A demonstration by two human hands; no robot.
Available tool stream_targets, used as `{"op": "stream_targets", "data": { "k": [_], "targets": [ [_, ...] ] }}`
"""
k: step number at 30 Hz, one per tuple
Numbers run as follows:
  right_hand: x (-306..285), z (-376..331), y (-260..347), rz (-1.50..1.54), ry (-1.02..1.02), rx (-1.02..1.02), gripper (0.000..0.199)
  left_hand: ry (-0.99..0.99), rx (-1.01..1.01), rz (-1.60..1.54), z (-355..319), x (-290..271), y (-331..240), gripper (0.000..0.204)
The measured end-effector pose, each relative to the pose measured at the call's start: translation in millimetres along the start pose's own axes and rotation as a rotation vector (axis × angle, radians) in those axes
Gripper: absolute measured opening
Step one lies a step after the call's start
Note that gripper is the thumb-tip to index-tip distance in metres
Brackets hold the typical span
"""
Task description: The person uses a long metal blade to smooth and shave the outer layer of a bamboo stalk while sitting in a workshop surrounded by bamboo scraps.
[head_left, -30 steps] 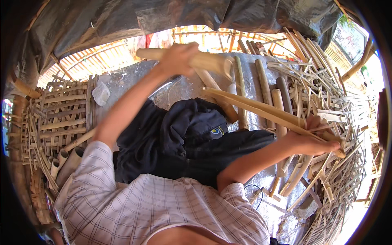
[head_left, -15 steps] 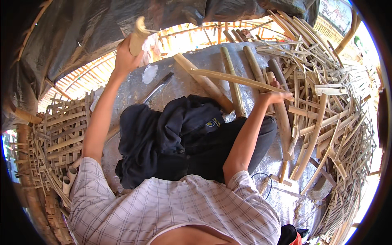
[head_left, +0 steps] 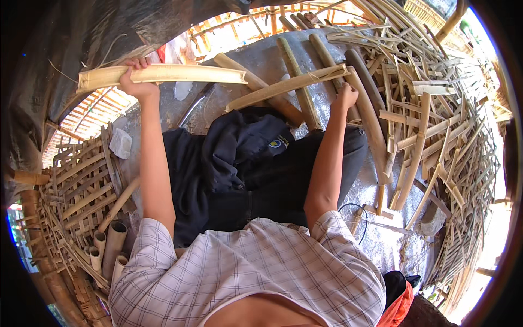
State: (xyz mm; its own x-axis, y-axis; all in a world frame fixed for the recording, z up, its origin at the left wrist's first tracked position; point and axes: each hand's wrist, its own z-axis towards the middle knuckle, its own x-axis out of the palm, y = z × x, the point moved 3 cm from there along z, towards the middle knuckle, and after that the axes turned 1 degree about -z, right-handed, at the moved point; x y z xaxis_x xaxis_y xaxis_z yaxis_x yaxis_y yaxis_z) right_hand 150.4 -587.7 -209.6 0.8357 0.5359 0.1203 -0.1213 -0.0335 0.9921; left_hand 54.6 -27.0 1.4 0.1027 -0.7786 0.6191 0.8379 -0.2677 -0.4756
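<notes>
While the left hand is wrapped around a split bamboo piece up at eleven o'clock, the right hand grips a long bamboo strip at one o'clock. Both pieces lie flat above a dark cloth. Loose bamboo sticks are piled at three o'clock.

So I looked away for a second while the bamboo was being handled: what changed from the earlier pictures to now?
The left hand has turned its split bamboo piece from end-on to lying crosswise, still gripped. The right hand has slid along the long bamboo strip, which it held a second ago, and now rests at its far end. The dark cloth on the lap and the bamboo heap at right stayed put.
</notes>
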Motion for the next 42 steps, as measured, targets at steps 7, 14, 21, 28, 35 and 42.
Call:
{"op": "stream_targets", "data": {
  "k": [7,14,21,28,35,42],
  "targets": [
    [21.9,-28.0,28.6,-0.068,0.379,-0.274,0.031,0.125,0.102,0.426,-8.9,-21.3,-2.8,0.039],
    [57.1,-87.2,41.6,-0.338,0.676,-0.316,0.025,0.155,-0.122,0.773,-9.5,-22.7,-4.4,0.03],
    [76.3,-128.8,70.4,-0.4,0.985,-0.531,0.017,0.082,-0.058,0.762,-17.5,-13.8,-2.9,0.032],
    [86.1,-192.0,76.7,-0.396,1.317,-0.862,0.01,0.003,0.074,0.698,-17.6,5.9,9.0,0.031],
    [84.1,-226.8,46.9,-0.629,1.573,-0.742,0.008,-0.164,0.189,0.765,-51.0,3.0,0.3,0.026],
    [92.2,-266.0,37.1,-0.524,1.695,-0.722,0.009,-0.523,0.406,0.706,-30.6,-67.4,-63.2,0.015]
  ]
}}
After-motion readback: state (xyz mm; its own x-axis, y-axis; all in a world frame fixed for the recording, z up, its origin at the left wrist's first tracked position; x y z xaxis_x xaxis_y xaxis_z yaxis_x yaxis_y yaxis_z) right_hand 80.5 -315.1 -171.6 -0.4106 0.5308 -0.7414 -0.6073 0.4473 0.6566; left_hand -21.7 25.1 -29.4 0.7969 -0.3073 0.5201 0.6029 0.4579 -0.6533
